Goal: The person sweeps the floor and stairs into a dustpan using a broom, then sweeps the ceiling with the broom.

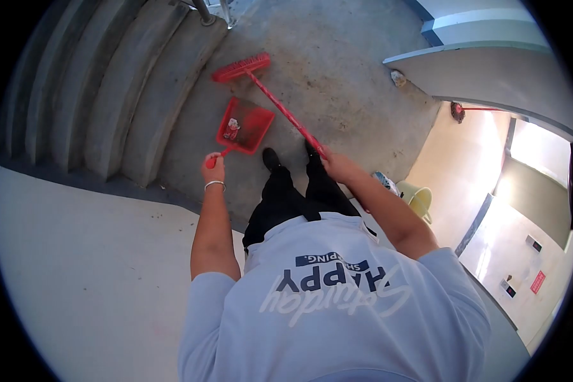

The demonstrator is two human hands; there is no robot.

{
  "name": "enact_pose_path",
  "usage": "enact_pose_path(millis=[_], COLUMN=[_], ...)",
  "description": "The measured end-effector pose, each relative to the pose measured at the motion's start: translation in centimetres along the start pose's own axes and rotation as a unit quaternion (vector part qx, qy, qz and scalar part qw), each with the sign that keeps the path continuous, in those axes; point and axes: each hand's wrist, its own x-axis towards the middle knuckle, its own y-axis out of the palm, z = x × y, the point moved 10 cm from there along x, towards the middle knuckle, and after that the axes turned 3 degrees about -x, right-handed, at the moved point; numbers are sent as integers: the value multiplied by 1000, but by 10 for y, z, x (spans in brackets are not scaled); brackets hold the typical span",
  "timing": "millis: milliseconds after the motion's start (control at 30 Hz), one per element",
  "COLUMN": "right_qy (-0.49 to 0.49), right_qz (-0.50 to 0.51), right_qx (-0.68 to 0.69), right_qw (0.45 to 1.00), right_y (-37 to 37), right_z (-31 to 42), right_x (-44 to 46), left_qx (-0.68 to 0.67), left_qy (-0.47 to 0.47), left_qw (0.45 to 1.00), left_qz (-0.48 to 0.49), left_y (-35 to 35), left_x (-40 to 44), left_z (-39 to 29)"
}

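Observation:
My left hand (214,169) is closed around the handle of a red dustpan (256,127), which is low over or on the concrete floor. Crumpled white and red litter and dark dirt lie in the pan. My right hand (339,167) grips the upper end of a red broom (280,106). The broom's stick slopes away to the upper left, and its bristled head is on the floor just beyond the dustpan. My dark shoes are between the dustpan and the broom stick.
Concrete steps (140,83) rise on the left, with a metal railing post (205,13) at their top. A pale yellow bucket (416,200) stands at my right by the wall. A crumpled white piece (398,78) and a mop head (457,113) are farther right.

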Motion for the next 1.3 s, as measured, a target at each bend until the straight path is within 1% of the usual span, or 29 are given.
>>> enact_pose_path(millis=[33,100,167,233,267,300,333,367,400,433,467,500,533,567,633,667,733,767,833,867,933,967,1000,1033,1100,1167,1233,1267,1300], right_qy=[-7,-13,-48,-68,-68,-100,-133,-134,1,136,134,70,5,3,-24,-25,29,29,-102,-100,-160,-160,-60,42,59,24,-44,-43,71], right_qz=[6,9,75,140,139,108,78,78,150,218,218,137,54,56,23,23,108,107,122,122,87,88,130,171,154,4,-139,-138,-64], right_qx=[-5,-10,53,152,148,165,185,184,202,216,217,140,60,63,6,7,15,13,90,87,186,184,188,190,209,104,30,30,84], right_qw=[1000,1000,995,976,977,975,971,971,968,942,942,978,997,996,999,999,994,994,983,984,966,966,972,966,964,994,989,989,992], right_y=[16,34,51,34,24,8,-13,-26,-29,-23,-18,-21,-24,-10,1,7,40,51,68,68,30,10,-2,-2,7,-21,-23,-34,-35], right_z=[-1,-3,-4,-1,-5,-4,9,19,16,7,5,2,5,2,4,2,1,-7,-1,-10,2,16,16,6,-9,-15,-32,-28,-36], right_x=[6,0,-38,-77,-92,-105,-114,-117,-117,-119,-104,-77,-57,-41,-16,-15,-33,-42,-65,-78,-102,-110,-114,-118,-104,-79,-53,-42,-30], left_qx=[-4,-1,-2,2,-2,-7,-11,-11,-9,-7,-6,-24,-41,-38,-57,-56,-43,-45,-38,-41,-48,-50,-48,-46,-49,-52,1,2,5], left_qy=[-13,-1,7,25,25,18,10,11,-1,-13,-12,-18,-24,-24,-41,-40,-54,-54,-61,-63,-63,-64,-56,-48,-42,-36,-3,-3,23], left_qw=[1000,1000,1000,1000,1000,1000,1000,1000,1000,1000,1000,1000,999,999,997,997,997,997,996,996,996,996,997,998,998,998,999,999,997], left_qz=[-6,-9,-8,-8,-8,-7,-7,-8,3,13,13,9,6,4,-17,-18,-33,-33,-43,-42,-30,-31,-24,-15,1,21,46,47,68], left_y=[-1,-2,-2,-1,-1,-3,-4,-8,-10,-13,-17,-23,-31,-38,-50,-49,-60,-61,-64,-65,-64,-69,-72,-75,-81,-82,-89,-92,-89], left_x=[-1,3,6,9,11,12,12,11,6,5,2,-1,-7,-12,-21,-23,-27,-27,-29,-28,-22,-22,-22,-22,-27,-28,-30,-28,-27], left_z=[1,5,14,17,17,20,21,21,18,18,14,14,15,12,12,14,20,23,29,33,43,45,45,45,45,46,40,43,43])
